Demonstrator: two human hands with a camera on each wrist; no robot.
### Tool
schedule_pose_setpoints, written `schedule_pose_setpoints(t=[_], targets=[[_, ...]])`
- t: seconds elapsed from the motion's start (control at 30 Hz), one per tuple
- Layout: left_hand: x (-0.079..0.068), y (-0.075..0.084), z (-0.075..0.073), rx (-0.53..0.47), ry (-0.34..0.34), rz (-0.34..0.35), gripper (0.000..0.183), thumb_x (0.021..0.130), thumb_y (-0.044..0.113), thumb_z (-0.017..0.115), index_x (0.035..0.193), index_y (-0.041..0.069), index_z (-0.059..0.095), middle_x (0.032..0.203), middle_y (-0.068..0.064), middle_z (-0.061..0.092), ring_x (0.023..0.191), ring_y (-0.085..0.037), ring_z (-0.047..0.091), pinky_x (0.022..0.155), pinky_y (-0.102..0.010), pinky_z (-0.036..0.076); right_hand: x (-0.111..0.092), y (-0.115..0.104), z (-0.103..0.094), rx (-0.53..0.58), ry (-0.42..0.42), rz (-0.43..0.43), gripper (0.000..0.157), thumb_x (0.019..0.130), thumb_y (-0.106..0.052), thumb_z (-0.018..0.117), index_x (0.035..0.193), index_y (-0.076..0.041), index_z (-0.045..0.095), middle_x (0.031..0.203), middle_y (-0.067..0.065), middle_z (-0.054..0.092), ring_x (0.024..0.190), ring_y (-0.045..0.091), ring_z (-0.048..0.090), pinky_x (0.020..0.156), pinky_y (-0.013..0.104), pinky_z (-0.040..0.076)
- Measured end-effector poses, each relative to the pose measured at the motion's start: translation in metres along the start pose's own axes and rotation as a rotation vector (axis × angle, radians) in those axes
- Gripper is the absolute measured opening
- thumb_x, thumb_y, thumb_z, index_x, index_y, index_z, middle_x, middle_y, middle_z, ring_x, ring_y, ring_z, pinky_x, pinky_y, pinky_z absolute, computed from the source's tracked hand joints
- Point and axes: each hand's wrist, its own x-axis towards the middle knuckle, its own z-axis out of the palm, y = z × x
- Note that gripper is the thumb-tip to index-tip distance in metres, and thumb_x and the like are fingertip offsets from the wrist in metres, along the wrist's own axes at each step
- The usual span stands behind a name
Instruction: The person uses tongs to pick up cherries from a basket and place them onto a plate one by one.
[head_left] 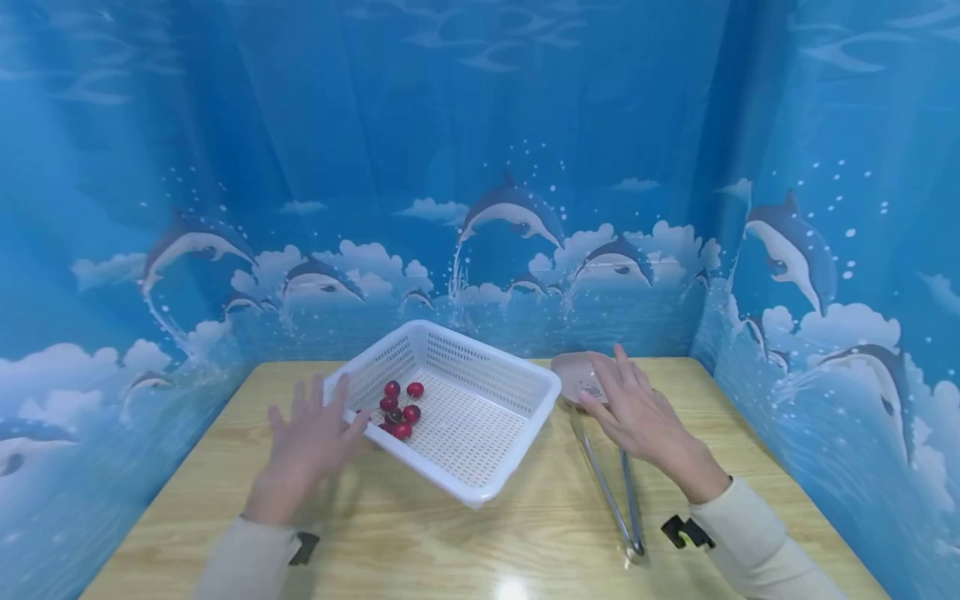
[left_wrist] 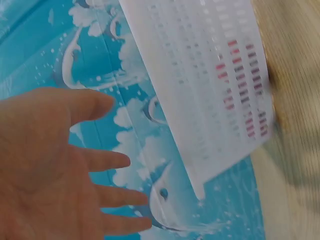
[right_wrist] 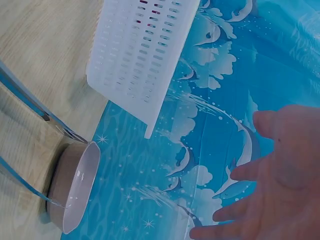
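Note:
A white plastic basket (head_left: 480,342) sits on the table, with several red cherries (head_left: 411,413) gathered at its left side. Beside its left corner is my left hand (head_left: 311,442), fingers spread; the left wrist view shows them apart from the basket wall (left_wrist: 200,100). My right hand (head_left: 637,408) hovers above a small pinkish bowl (head_left: 573,367) and metal tongs (head_left: 600,475), holding nothing. In the right wrist view its fingers are extended in the air, and the tongs' arms reach to the bowl (right_wrist: 80,185). The hand partly hides the bowl in the head view.
The wooden table (head_left: 480,550) ends at the back against a blue dolphin-printed curtain (head_left: 480,167), which also hangs on the left and right. Bare wood lies in front of the basket. A dark strap piece (head_left: 686,532) shows by the right sleeve.

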Motion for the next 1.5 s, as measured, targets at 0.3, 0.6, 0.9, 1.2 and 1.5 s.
schedule_pose_setpoints(t=[0.3,0.6,0.9,1.2,1.5], targets=[[0.033,-0.044,-0.016,-0.260,-0.004,0.031,0.063,0.103,0.030,0.054,0.153,-0.006,0.039,0.148,-0.036,0.049,0.130,-0.055,0.052,0.102,-0.070,0.051,0.001,0.000,-0.002,0.032,0.039,-0.014,0.067,0.110,-0.044,0.040,0.163,-0.007,0.026,0.165,0.038,0.014,0.138,0.066,0.037,0.092,0.082,0.049],[0.053,-0.075,-0.011,-0.416,-0.160,-0.095,0.079,0.104,0.045,0.054,0.159,-0.005,0.028,0.149,-0.043,0.042,0.129,-0.056,0.053,0.099,-0.060,0.059,0.000,0.001,0.000,0.043,0.034,-0.010,0.067,0.110,-0.046,0.038,0.163,-0.007,0.025,0.166,0.038,0.013,0.138,0.066,0.038,0.095,0.083,0.048],[0.064,-0.085,0.004,-0.655,-0.199,-0.082,0.069,0.103,0.026,0.060,0.157,-0.004,0.029,0.138,-0.041,0.050,0.116,-0.049,0.064,0.091,-0.049,0.066,-0.001,0.005,0.003,0.047,0.032,-0.017,0.066,0.110,-0.045,0.038,0.163,-0.008,0.025,0.165,0.039,0.012,0.140,0.066,0.035,0.099,0.084,0.044],[0.071,-0.080,0.020,-0.763,-0.150,-0.060,0.068,0.100,0.016,0.058,0.157,-0.003,0.026,0.133,-0.041,0.050,0.102,-0.035,0.071,0.088,-0.048,0.068,-0.002,0.003,0.002,0.056,0.021,-0.002,0.064,0.110,-0.045,0.039,0.163,-0.010,0.026,0.165,0.039,0.012,0.139,0.068,0.034,0.097,0.085,0.045],[0.073,-0.077,0.027,-0.849,-0.103,-0.106,0.065,0.100,0.011,0.054,0.157,-0.002,0.028,0.138,-0.041,0.048,0.104,-0.032,0.069,0.095,-0.047,0.065,-0.003,0.004,0.002,0.056,0.017,0.000,0.062,0.110,-0.043,0.040,0.163,-0.013,0.026,0.165,0.040,0.012,0.139,0.069,0.032,0.096,0.086,0.044]])
